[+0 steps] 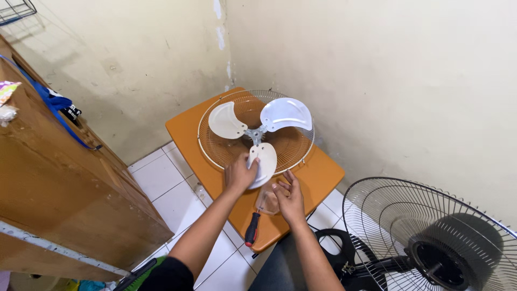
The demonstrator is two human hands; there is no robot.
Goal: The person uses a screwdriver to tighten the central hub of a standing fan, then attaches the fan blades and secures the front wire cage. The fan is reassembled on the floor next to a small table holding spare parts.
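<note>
White blades (pixel 262 132) over orange table (pixel 189 131)

Pale wire grille (pixel 215 152), red-and-black screwdriver (pixel 252 228), black fan cage (pixel 409 207), white floor tiles (pixel 161 180), cream walls (pixel 377 70), brown wooden cabinet (pixel 59 188).
</note>
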